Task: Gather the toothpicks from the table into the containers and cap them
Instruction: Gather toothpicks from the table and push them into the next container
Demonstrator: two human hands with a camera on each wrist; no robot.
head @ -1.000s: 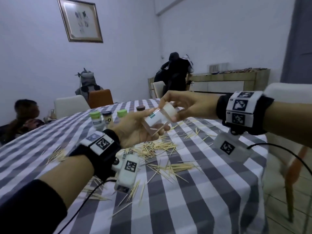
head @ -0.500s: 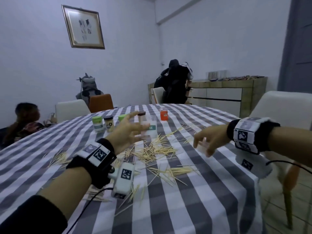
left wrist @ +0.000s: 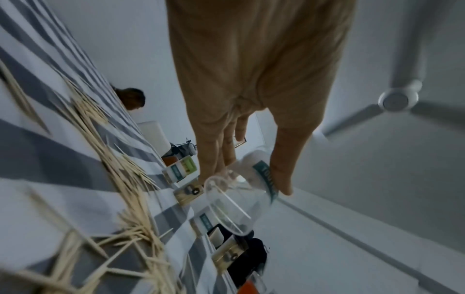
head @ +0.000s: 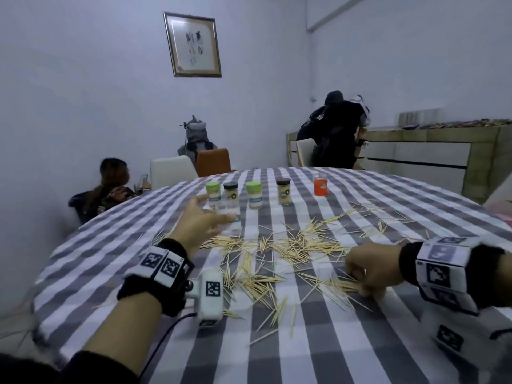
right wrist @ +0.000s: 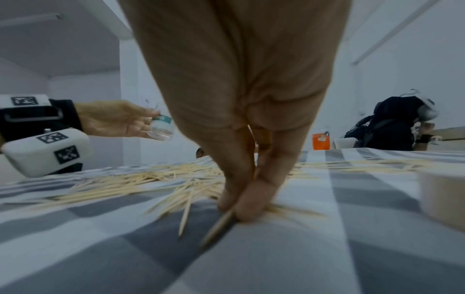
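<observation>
The left hand is up over the cloth at about ten o'clock from the heap, thumb and fingers wrapped round a clear container with a teal label. In the left wrist view its open mouth tilts back toward the pile, and a stick or two already lie inside. Held off the table and angled like that, it looks ready to take a bundle without the other hand reaching far.

Down at four o'clock of the heap, the right hand is pressed to the checked tablecloth. The right wrist view shows thumb and fingertips pinched together on a small cluster of toothpicks; how many, the blur hides. Pinching low against the cloth seems the point: the sticks are thin and flat, so they need squeezing together before they lift.

Most toothpicks lie loose across the middle of the table, with strays toward two o'clock and six o'clock. At twelve o'clock stands a row of capped jars: two green-lidded, two dark-lidded, and an orange one at the right end. A pale round thing sits just beside the right hand at its three o'clock, possibly the clear container's cap; that cannot be told for sure.

By the look of it, plenty of gathering remains.
</observation>
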